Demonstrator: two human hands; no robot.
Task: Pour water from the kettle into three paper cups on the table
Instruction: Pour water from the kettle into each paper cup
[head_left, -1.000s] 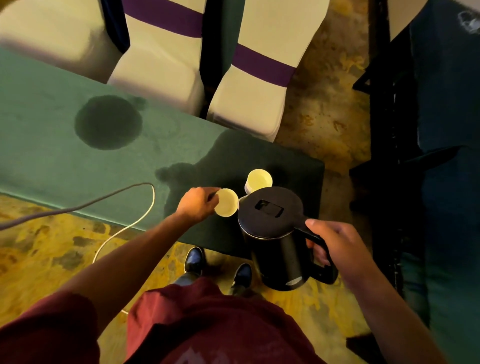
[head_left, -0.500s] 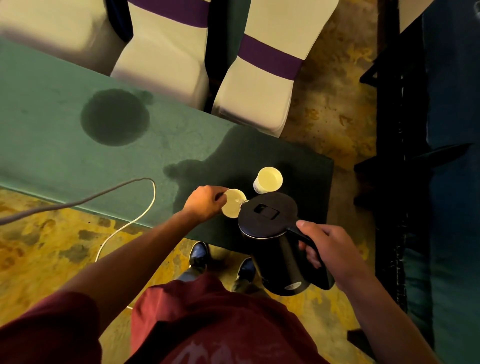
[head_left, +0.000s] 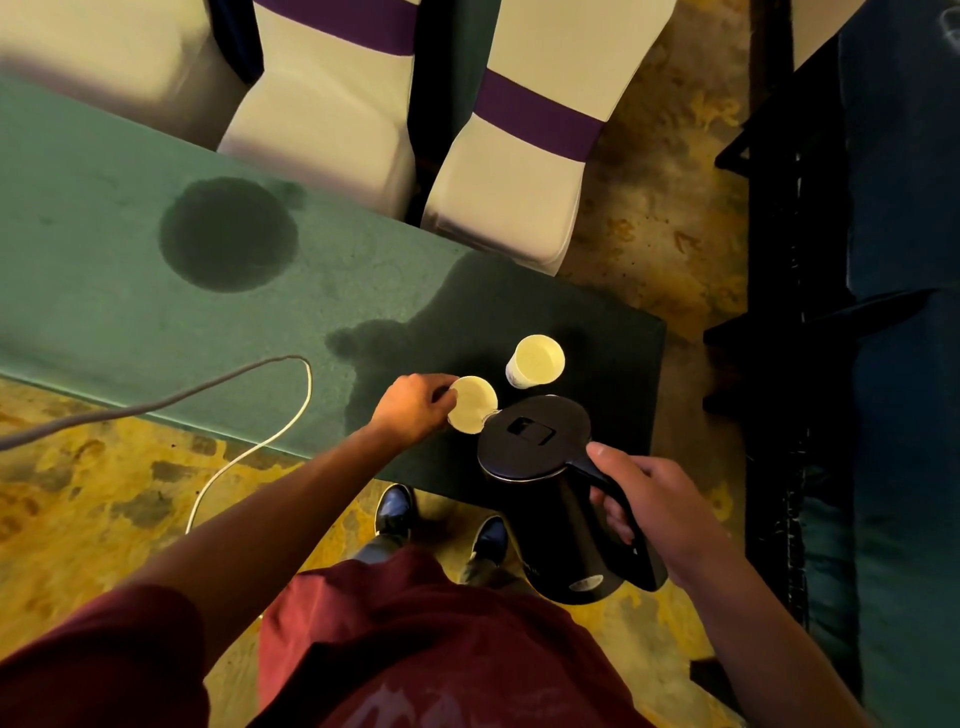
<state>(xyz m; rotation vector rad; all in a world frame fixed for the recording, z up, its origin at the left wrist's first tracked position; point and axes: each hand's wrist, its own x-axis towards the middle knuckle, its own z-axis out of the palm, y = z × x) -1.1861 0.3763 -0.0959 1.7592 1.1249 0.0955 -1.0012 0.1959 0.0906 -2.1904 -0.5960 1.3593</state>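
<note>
- Head view, nearest you: your right hand (head_left: 660, 512) has its fingers wrapped tight round the handle of the black kettle (head_left: 545, 499), which hangs over the near right edge of the table (head_left: 104, 291), lid closed, spout touching the rim of the near cup (head_left: 471, 404).
- Tip slowly from the wrist and keep the spout over that cup's mouth, so the thin stream lands inside.
- Your left hand (head_left: 415, 408) pinches the near cup's left side, fingers closed on its wall; hold lightly, since paper likely buckles.
- Just beyond stands the far cup (head_left: 536, 361), upright and apart.
- A third cup is not in sight.
- The cloth under both cups shows dark patches, likely wet; watch for sliding.
</note>
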